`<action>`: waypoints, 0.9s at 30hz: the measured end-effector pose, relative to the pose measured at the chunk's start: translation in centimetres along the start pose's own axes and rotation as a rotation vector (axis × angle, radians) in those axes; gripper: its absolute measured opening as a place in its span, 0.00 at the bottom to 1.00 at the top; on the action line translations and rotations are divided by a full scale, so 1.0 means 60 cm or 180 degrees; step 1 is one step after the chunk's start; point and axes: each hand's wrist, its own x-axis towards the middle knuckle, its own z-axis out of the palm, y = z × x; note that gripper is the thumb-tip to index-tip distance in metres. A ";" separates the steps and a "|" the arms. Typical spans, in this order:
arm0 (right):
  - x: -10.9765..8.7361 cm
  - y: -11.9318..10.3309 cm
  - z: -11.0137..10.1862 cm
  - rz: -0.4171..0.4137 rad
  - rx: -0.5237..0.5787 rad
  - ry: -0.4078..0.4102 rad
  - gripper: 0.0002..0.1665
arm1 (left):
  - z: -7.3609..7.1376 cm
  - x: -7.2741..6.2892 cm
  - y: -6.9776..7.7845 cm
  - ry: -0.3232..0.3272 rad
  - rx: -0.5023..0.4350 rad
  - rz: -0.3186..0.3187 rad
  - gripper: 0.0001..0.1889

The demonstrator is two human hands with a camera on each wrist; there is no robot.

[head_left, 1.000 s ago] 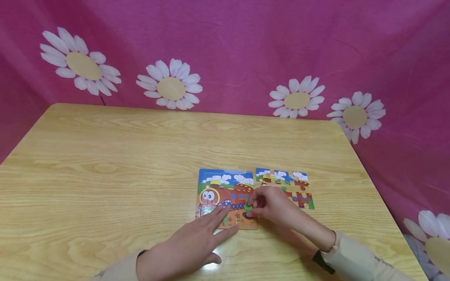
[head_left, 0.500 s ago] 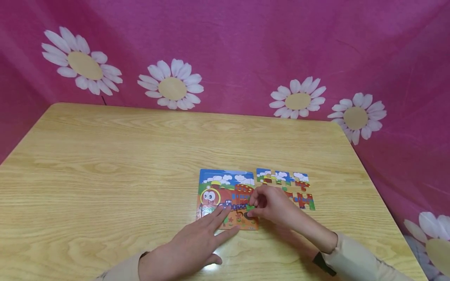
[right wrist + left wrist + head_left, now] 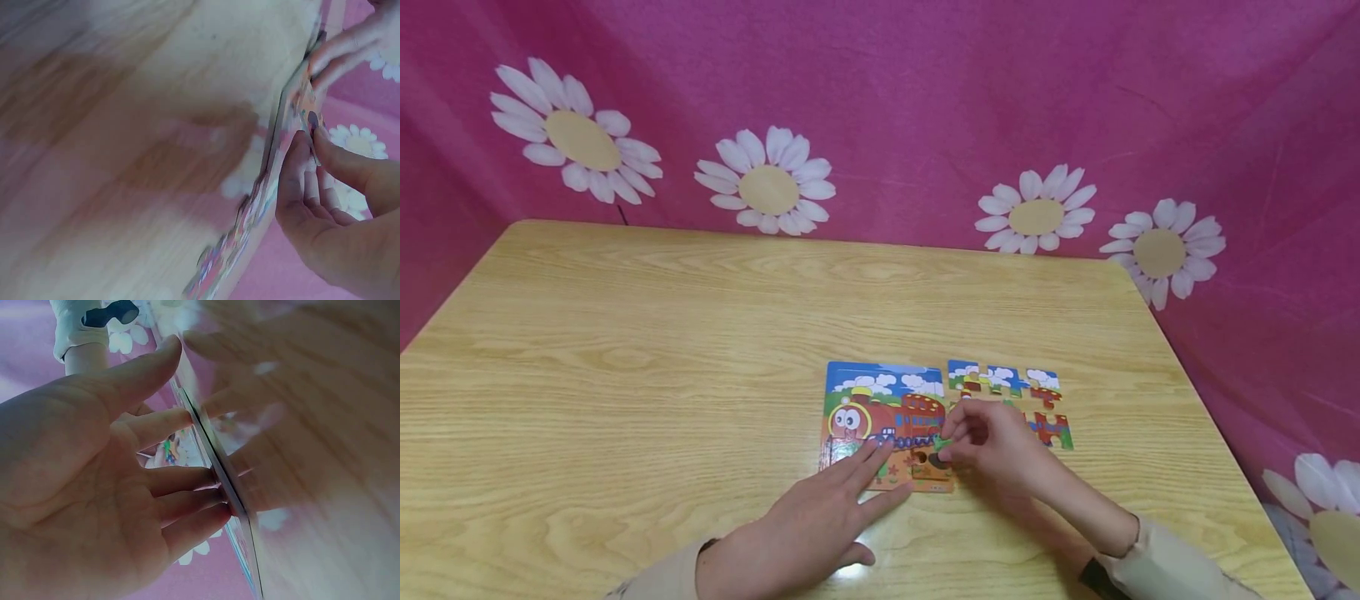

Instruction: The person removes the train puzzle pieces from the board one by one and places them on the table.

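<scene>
A train jigsaw puzzle (image 3: 883,383) lies flat in its frame on the table. My left hand (image 3: 797,525) rests on its lower edge with extended fingers; in the left wrist view the fingertips (image 3: 212,478) touch the board's edge. At the puzzle's lower right corner, my right hand (image 3: 1000,442) pinches a jigsaw piece (image 3: 941,447) with green and a dark oval on it, between thumb and index finger. The piece stands tilted in the right wrist view, its orange face (image 3: 313,119) showing. A recess (image 3: 927,469) with a dark outline shows beside it in the board.
Several loose jigsaw pieces (image 3: 1003,379) with sky, clouds and red train parts lie right of the board, some hidden behind my right hand. The wooden table (image 3: 662,358) reaches back to a pink curtain (image 3: 895,108) with white daisies.
My right hand has moved slightly right, drawing the jigsaw piece out of the lower right corner and baring the recess. The left hand has stayed in place.
</scene>
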 end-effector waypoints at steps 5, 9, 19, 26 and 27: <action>-0.015 0.011 -0.028 -0.0026 0.0019 0.0064 0.09 | 0.001 -0.001 0.000 0.0016 -0.0013 0.0028 0.37; -0.029 0.023 -0.050 -0.0050 -0.0022 0.0107 0.09 | 0.000 -0.001 0.000 -0.0020 -0.0017 0.0017 0.37; -0.066 0.068 -0.090 -0.0009 -0.0239 0.0260 0.10 | 0.001 0.001 0.001 -0.0063 0.0013 -0.0027 0.37; -0.091 0.091 -0.117 0.0208 -0.0408 0.0304 0.09 | 0.002 -0.002 0.001 0.0038 0.0099 0.0009 0.37; -0.095 0.095 -0.121 0.0241 -0.0427 0.0297 0.09 | 0.002 -0.002 0.001 0.0058 0.0109 0.0017 0.37</action>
